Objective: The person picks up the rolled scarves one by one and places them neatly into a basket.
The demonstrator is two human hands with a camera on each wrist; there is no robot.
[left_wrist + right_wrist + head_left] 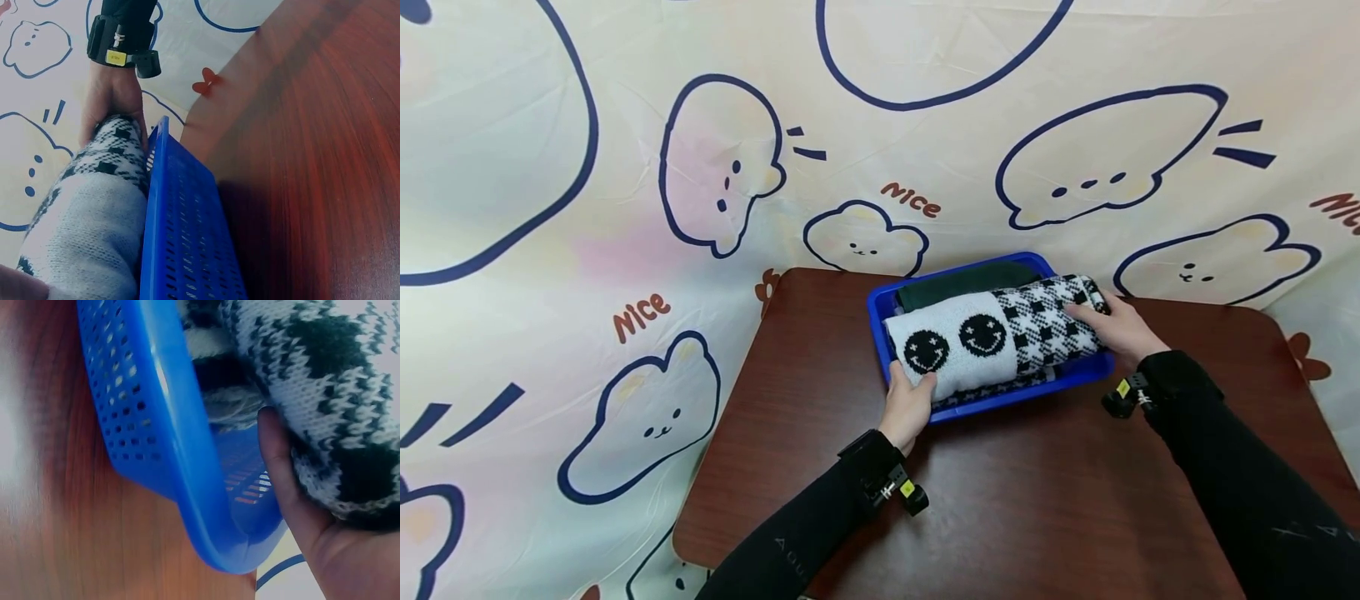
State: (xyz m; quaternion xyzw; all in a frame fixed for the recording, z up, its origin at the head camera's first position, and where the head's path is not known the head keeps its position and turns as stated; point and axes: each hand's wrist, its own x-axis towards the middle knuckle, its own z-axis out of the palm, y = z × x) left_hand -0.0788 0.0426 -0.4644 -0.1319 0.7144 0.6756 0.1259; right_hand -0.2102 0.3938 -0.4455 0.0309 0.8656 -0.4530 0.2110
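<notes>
A thick folded knit (970,342), white with black smiley faces at one end and black-and-white houndstooth at the other, lies across the top of a blue plastic basket (985,412). My left hand (908,406) grips its smiley end, thumb on the upper face. At the houndstooth end, my right hand (1123,327) holds it with the thumb on top. The right wrist view shows that end of the knit (331,394) above the basket rim (169,406), with a gap below it. The fingers under the knit are mostly hidden.
A folded dark green cloth (966,285) lies along the basket's back side. Under the knit, another black-and-white patterned cloth (1000,388) shows. The basket stands on a brown wooden table (1037,492), near its far edge, before a printed fabric backdrop (880,150).
</notes>
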